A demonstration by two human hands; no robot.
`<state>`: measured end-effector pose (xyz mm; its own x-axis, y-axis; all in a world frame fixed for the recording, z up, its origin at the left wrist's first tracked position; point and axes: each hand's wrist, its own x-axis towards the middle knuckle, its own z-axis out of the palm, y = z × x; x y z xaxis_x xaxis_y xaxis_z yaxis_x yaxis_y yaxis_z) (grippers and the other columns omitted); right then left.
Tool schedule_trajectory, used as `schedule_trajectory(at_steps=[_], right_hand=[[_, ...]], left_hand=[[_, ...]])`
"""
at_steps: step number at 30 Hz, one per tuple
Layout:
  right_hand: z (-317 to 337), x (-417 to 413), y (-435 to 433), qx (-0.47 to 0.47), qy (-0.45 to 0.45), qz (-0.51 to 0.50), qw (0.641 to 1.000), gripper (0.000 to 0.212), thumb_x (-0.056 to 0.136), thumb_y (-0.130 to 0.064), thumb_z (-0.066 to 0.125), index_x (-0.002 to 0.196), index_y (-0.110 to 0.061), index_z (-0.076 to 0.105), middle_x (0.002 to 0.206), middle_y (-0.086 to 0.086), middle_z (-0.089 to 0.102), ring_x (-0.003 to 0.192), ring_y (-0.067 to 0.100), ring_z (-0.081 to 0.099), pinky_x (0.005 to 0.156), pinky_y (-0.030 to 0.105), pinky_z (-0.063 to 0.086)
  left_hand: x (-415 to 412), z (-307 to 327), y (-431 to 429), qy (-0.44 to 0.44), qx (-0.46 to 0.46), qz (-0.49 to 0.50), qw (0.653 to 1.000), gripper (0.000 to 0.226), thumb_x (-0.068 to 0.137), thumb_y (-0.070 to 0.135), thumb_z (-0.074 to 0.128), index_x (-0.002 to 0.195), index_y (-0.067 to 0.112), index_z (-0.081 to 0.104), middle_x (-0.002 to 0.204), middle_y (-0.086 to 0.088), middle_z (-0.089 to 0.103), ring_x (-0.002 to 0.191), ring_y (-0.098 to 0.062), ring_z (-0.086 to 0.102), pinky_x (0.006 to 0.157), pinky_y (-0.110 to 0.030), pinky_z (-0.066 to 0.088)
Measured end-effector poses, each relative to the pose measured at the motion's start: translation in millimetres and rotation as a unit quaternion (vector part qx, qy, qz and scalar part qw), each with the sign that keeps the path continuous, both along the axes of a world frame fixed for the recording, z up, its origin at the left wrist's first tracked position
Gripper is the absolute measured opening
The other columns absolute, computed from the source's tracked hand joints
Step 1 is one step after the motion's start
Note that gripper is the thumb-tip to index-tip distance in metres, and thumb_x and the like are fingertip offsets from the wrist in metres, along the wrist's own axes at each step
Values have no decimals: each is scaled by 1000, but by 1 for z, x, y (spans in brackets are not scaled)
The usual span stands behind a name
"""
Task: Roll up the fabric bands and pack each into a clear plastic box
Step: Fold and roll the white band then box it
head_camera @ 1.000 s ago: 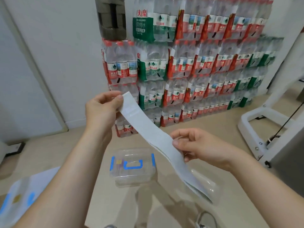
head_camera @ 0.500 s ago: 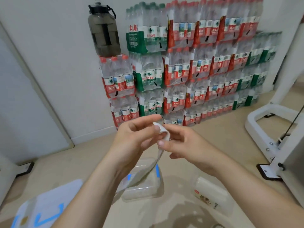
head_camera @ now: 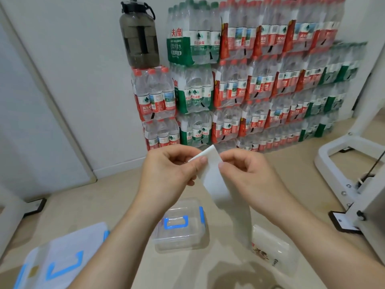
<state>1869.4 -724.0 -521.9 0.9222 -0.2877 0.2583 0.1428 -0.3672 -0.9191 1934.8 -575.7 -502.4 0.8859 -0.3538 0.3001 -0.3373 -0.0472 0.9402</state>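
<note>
A white fabric band (head_camera: 214,180) hangs in the air in front of me, its top end held up and the rest trailing down. My left hand (head_camera: 170,172) pinches the top edge on the left with thumb and fingers. On the right edge, my right hand (head_camera: 243,172) pinches it just below the top. Under the hands a small clear plastic box (head_camera: 181,228) with blue latches and a blue handle sits closed on the floor.
A larger clear box with a blue handle (head_camera: 60,259) lies at the lower left. A clear plastic bag with red print (head_camera: 273,249) lies at the right. Stacked packs of water bottles (head_camera: 250,84) line the wall, a dark jug (head_camera: 139,36) on top. A white frame (head_camera: 341,155) stands right.
A second ago the band was stretched out between hands held apart. The hands came together at its top end, and they now hold that end flat between them.
</note>
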Motion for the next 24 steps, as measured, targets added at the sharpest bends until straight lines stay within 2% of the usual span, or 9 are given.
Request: schedule_trajectory(at_steps=[4, 7, 10, 14, 15, 18, 20, 22, 24], right_hand=[[1, -1, 9, -49, -62, -10, 997, 21, 91, -27, 53, 94, -23, 74, 83, -4, 73, 79, 16, 66, 72, 43, 54], [2, 0, 11, -71, -78, -36, 994, 17, 92, -23, 58, 94, -26, 75, 82, -8, 73, 76, 9, 65, 70, 34, 54], [5, 1, 10, -48, -86, -57, 994, 15, 86, -18, 67, 93, -28, 75, 77, -11, 71, 72, 4, 61, 63, 17, 47], [9, 0, 12, 6, -94, -32, 995, 16, 84, -12, 69, 89, -26, 75, 74, -12, 70, 67, 2, 61, 58, 15, 46], [10, 0, 13, 13, -94, -23, 995, 16, 84, -10, 69, 88, -24, 75, 73, -10, 71, 65, 2, 61, 57, 18, 48], [14, -2, 14, 60, -78, 8, 995, 14, 85, -4, 67, 84, -16, 75, 70, 5, 70, 62, 9, 60, 49, 22, 50], [15, -2, 14, 91, -57, 18, 994, 14, 86, -3, 65, 83, -14, 73, 77, 18, 68, 64, 13, 60, 46, 24, 50], [15, -2, 15, 118, -35, 28, 992, 14, 88, -3, 63, 83, -14, 71, 84, 23, 66, 66, 15, 61, 46, 26, 52], [17, -2, 15, 137, -31, 36, 989, 14, 87, -2, 63, 84, -14, 70, 80, 26, 63, 65, 15, 61, 49, 26, 53]], left_hand=[[0, -1, 1, 36, -44, -10, 998, 9, 83, 4, 67, 84, 7, 76, 58, -2, 65, 50, -12, 52, 47, -22, 44], [1, 0, 4, 34, -52, -23, 998, 10, 83, 2, 66, 85, 5, 75, 58, -5, 63, 50, -13, 51, 48, -23, 44], [-1, 1, 6, 20, -43, -30, 998, 9, 82, 3, 68, 82, 8, 76, 55, 0, 62, 49, -12, 49, 46, -23, 42], [0, 2, 8, 14, -35, -23, 999, 9, 81, 3, 68, 79, 9, 74, 53, 7, 61, 47, -4, 50, 47, -12, 38], [1, 1, 9, 6, -30, -18, 999, 10, 81, 3, 69, 78, 11, 74, 55, 6, 61, 48, -5, 50, 48, -13, 39], [3, -2, 10, -29, -5, -6, 1000, 13, 81, 9, 70, 74, 20, 74, 64, 3, 64, 59, -13, 52, 57, -28, 45], [1, -2, 9, -30, -9, -8, 999, 16, 81, 6, 70, 72, 19, 73, 62, 6, 64, 55, -9, 53, 55, -25, 45], [-1, 0, 7, -19, -18, -12, 1000, 18, 81, 2, 68, 71, 17, 73, 56, 7, 62, 50, -6, 50, 50, -18, 41], [-3, 0, 6, -9, -30, -13, 999, 15, 81, 1, 67, 74, 13, 74, 54, 6, 62, 48, -7, 49, 46, -18, 39]])
